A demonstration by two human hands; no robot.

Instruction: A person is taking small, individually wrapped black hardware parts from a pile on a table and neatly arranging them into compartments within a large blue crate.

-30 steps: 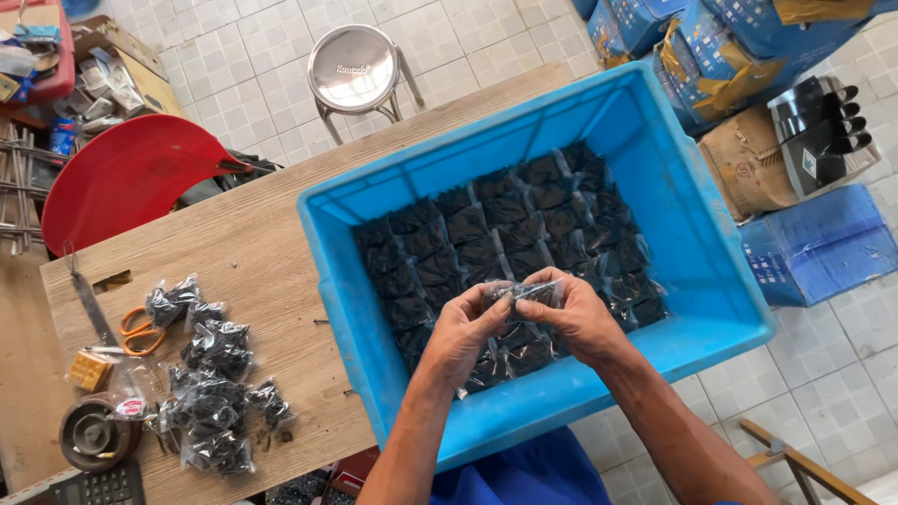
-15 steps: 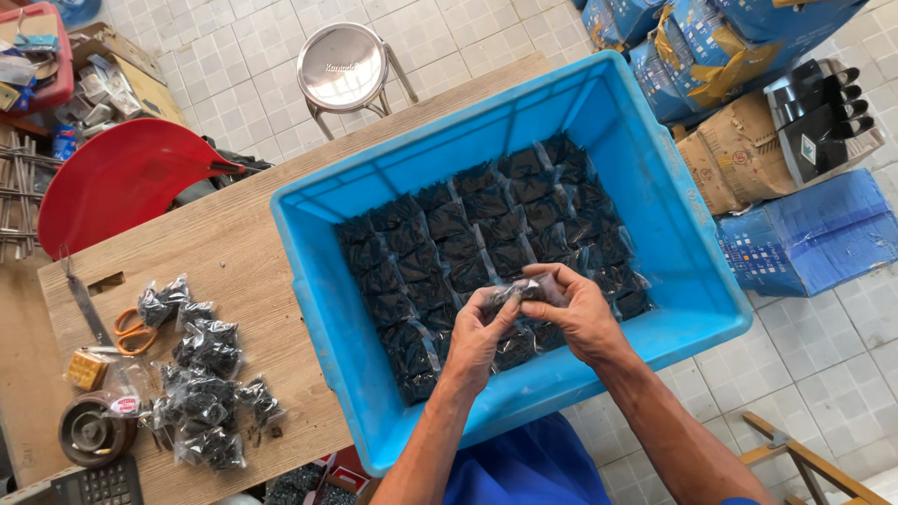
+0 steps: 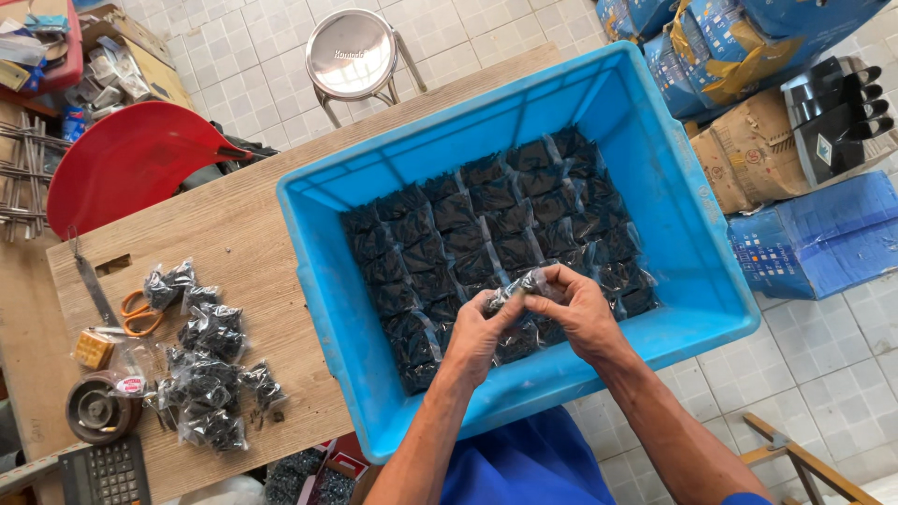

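Loose packets (image 3: 201,374) and orange scissors (image 3: 138,313) lie left on the worktop (image 3: 234,252). Both hands (left hand (image 3: 482,337), right hand (image 3: 575,313)) pinch one small clear bag (image 3: 517,285) between them, over the blue crate (image 3: 711,271).

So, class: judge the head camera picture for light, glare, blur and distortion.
Head view: even daylight, soft shadows; glare on the shiny stool seat and small clear bag between left hand and right hand; blue crate edges bow slightly from the wide lens; focus sharp throughout.

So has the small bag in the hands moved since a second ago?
No. The left hand and right hand still hold the small bag near the blue crate's front wall.
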